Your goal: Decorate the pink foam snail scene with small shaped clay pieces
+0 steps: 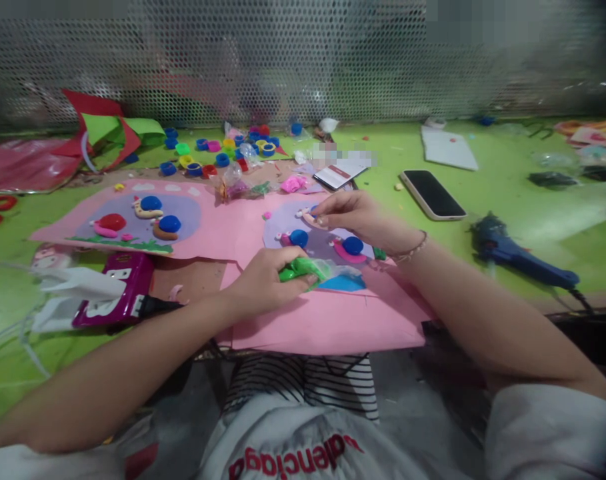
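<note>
A pink foam sheet [327,320] lies in front of me with a lilac patch [283,223] that carries snail shapes with blue caps [353,245]. My left hand [263,280] is closed on a green clay piece in a clear bag [303,269], resting on the sheet. My right hand [355,217] pinches a small snail piece [310,215] at the top of the lilac patch. A second pink sheet [133,227] at the left bears a finished patch with three snails.
Several coloured bottle caps [223,150] lie at the back. A phone [433,194] and a blue glue gun [520,257] lie on the green table at the right. A purple box [117,297] sits at the left. Red and green foam scraps [107,130] lean by the mesh wall.
</note>
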### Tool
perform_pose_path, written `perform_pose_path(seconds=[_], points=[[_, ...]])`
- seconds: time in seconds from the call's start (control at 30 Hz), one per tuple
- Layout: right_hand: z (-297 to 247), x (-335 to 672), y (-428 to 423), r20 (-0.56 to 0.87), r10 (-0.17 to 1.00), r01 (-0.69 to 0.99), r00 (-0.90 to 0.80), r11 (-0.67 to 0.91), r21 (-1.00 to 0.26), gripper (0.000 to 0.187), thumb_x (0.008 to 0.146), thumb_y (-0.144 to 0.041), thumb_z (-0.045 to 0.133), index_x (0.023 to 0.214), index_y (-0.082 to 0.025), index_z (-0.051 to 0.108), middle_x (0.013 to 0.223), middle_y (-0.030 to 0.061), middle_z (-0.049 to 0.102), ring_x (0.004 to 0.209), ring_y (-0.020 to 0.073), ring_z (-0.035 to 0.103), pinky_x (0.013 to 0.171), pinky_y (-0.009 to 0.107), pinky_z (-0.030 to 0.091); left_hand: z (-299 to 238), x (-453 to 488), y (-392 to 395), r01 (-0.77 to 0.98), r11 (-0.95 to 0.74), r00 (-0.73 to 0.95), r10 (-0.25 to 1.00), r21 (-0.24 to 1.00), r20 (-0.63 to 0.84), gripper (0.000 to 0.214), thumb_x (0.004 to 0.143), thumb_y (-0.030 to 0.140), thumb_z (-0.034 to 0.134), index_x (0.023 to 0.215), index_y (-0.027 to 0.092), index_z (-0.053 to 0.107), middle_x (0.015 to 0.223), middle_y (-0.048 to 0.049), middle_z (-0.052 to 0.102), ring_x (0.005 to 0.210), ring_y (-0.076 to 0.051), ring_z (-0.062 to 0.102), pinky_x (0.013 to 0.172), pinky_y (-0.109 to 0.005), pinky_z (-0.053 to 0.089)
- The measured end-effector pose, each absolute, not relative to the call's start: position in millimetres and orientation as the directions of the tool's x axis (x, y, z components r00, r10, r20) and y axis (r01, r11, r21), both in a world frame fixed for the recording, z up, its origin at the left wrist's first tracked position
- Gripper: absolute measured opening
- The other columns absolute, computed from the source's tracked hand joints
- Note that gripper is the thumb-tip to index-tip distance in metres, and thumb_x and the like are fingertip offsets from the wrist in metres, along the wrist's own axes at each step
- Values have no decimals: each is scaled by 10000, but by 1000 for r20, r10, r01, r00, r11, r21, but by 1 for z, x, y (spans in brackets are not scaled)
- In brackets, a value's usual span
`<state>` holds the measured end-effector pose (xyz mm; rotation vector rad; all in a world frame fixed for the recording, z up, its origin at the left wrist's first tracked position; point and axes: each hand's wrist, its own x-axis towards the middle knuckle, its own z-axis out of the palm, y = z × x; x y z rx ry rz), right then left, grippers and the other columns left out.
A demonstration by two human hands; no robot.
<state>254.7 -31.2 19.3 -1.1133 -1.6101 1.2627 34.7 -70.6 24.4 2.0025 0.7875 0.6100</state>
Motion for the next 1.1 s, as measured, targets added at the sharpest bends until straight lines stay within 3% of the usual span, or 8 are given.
perform_pose_path(seconds=[0.23, 0.43, 0.6, 0.87, 1.1], points=[[23, 252, -31, 64, 957, 159, -283, 112, -981, 142, 633, -246, 755, 717, -172, 668, 685, -4, 650, 621, 74, 569, 582, 202, 459, 23, 35, -71, 292, -407, 687, 719, 865, 106, 129, 739, 242, 574, 674, 142, 523, 600, 46, 455, 554, -65, 397, 530, -195, 315], [26, 246, -21, 32, 961, 317, -273, 121, -941, 147, 641, -274, 743, 710, -176, 658, 710, 17, 667, 581, 85, 559, 505, 210, 432, 21, 35, -71, 262, -420, 693, 708, 869, 133, 137, 747, 256, 575, 692, 141, 524, 586, 50, 448, 542, -64, 382, 518, -193, 311], [33, 223, -8, 66, 952, 490, -299, 213, -845, 116, 639, -234, 712, 669, -161, 627, 617, 0, 625, 515, 80, 512, 467, 214, 385, 19, 35, -72, 265, -458, 704, 693, 849, 155, 154, 754, 269, 567, 676, 148, 512, 570, 51, 442, 544, -71, 383, 519, -200, 300], [48, 180, 12, 169, 902, 742, -397, 424, -519, 56, 672, -181, 659, 649, -130, 662, 593, 6, 610, 564, 87, 504, 543, 225, 369, 19, 35, -72, 249, -478, 707, 684, 842, 179, 161, 763, 281, 558, 682, 153, 504, 589, 46, 480, 561, -81, 418, 538, -209, 311], [44, 174, 22, 153, 897, 725, -414, 427, -540, 63, 665, -135, 659, 711, -122, 701, 701, 40, 679, 653, 122, 581, 613, 229, 436, 21, 34, -72, 236, -486, 716, 673, 841, 188, 151, 767, 282, 553, 694, 155, 516, 590, 43, 484, 554, -83, 427, 538, -213, 311]])
